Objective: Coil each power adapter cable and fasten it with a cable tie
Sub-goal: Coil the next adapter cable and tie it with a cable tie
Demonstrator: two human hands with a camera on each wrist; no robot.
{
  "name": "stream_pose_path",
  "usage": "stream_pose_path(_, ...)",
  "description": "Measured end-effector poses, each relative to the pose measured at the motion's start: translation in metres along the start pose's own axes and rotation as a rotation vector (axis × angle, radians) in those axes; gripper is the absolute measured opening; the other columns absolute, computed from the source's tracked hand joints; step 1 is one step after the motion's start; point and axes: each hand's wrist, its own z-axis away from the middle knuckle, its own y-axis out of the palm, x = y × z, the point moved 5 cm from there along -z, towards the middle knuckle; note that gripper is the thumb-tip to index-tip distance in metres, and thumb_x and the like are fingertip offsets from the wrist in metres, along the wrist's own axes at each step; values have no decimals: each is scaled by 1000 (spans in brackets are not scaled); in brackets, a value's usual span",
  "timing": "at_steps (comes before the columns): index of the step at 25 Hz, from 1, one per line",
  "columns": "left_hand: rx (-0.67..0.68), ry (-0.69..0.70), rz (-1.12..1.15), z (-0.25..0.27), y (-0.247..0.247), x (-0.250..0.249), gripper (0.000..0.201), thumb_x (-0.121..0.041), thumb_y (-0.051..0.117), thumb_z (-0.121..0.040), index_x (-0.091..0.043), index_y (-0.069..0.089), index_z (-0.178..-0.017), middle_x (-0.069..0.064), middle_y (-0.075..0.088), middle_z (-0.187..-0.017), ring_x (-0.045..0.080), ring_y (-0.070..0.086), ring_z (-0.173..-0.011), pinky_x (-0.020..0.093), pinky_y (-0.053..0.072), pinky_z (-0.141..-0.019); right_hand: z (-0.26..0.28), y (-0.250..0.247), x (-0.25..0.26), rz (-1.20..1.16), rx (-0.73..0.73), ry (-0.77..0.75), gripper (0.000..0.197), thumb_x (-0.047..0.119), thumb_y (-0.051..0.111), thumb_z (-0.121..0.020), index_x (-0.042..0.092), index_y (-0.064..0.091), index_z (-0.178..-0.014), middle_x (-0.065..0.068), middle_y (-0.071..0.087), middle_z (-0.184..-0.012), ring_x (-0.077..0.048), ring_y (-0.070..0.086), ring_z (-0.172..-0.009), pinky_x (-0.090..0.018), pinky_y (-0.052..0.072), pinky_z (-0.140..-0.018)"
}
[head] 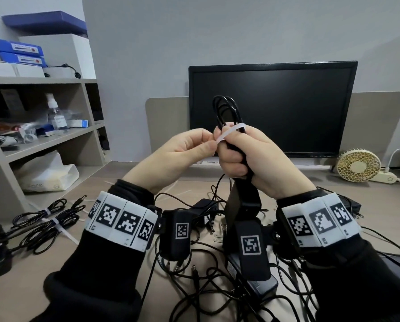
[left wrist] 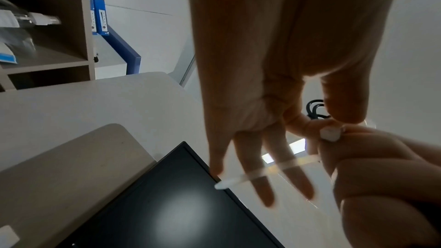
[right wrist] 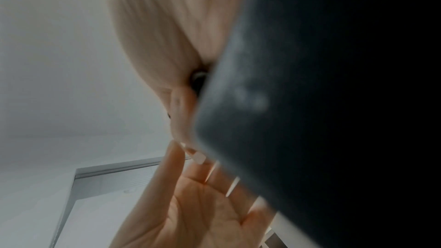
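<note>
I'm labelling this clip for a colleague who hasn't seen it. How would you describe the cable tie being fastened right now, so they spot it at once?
Start at the dark monitor. In front of it the right hand grips a coiled black cable upright. The cable tie is the pale strip wrapped around that coil, its tail pinched by the left hand. It alone is held in the air.

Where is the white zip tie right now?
In the head view, the white cable tie is mid-frame, wrapped around the coiled black cable above the right hand, the left hand pinching it.
</note>
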Motion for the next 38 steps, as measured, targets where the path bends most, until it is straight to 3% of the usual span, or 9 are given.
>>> stream_pose_path(7, -164, -16, -154, 2, -8, -7, 14, -16, 55, -94, -15, 59, -80, -9, 59, -62, 3, 51, -57, 15, 45, -59, -1, -5, -2, 97, -74, 10, 7, 10, 56, -88, 9, 49, -87, 11, 36, -49, -2, 30, -40, -15, 25, -38)
stream_pose_path(12, -269, 7, -311, 3, -8, -14, 18, -36, 65, -83, -21, 62, -74, -11, 59, -56, 3, 54, -55, 13, 43, -58, -3, -14, -5, 391, -233, -33, 26, 34, 54, -95, 10, 54, -86, 14, 39, -45, -2, 33, -39, -19, 29, -44)
stream_pose_path(16, -329, 0, -239, 8, -13, -23, 12, -17, 69, -85, -10, 68, -76, -7, 62, -53, 1, 56, -49, 10, 43, -51, -2, -16, -1, 487, -241, -74, 47, 40, 53, -95, -7, 57, -89, 9, 36, -49, -7, 31, -42, -23, 29, -47)
stream_pose_path(19, -299, 7, -211, 12, -13, -27, 5, -12, 68, -84, -13, 71, -80, 0, 70, -63, 5, 63, -56, 16, 51, -57, 0, -14, 0, 384, -230, -58, 38, 37, 50, -98, 2, 55, -85, 11, 35, -48, -6, 29, -41, -19, 28, -43)
stream_pose_path(23, -175, 6, -81, 15, -12, -25, 29, 7, 59, -86, -16, 68, -102, 2, 75, -93, 12, 72, -83, 22, 56, -79, 1, -17, 4, 102, -193, -47, 29, 32, 42, -102, 12, 48, -82, 7, 34, -52, -7, 24, -42, -18, 21, -41)
stream_pose_path(26, -143, 57, -12, 16, -11, -26, 27, -1, 61, -83, -14, 66, -107, 2, 75, -97, 15, 71, -91, 30, 56, -86, 3, -20, 8, -21, -193, -32, 25, 30, 41, -101, 16, 50, -83, 6, 38, -58, -7, 23, -42, -21, 15, -43)
stream_pose_path(30, -109, 113, 52, 16, -11, -23, 31, -4, 68, -75, -11, 67, -104, 0, 75, -96, 13, 71, -89, 24, 57, -77, 3, -21, 6, -85, -223, -29, 17, 22, 43, -100, 14, 56, -93, 7, 45, -58, -5, 24, -38, -19, 17, -40)
stream_pose_path(33, -96, 145, 44, 17, -10, -24, 20, -6, 70, -81, -14, 73, -100, 3, 75, -95, 15, 71, -88, 28, 57, -81, 2, -19, 5, -52, -218, -32, 27, 23, 43, -100, 13, 51, -77, 8, 46, -55, -6, 25, -38, -20, 18, -40)
stream_pose_path(38, -154, 100, -126, 15, -16, -27, 19, -21, 59, -86, -7, 71, -88, 4, 72, -77, 13, 67, -72, 23, 56, -70, 2, -22, -3, -205, -145, 167, 41, 28, 43, -98, 20, 44, -58, 2, 20, -60, -3, 19, -34, -21, 12, -43)
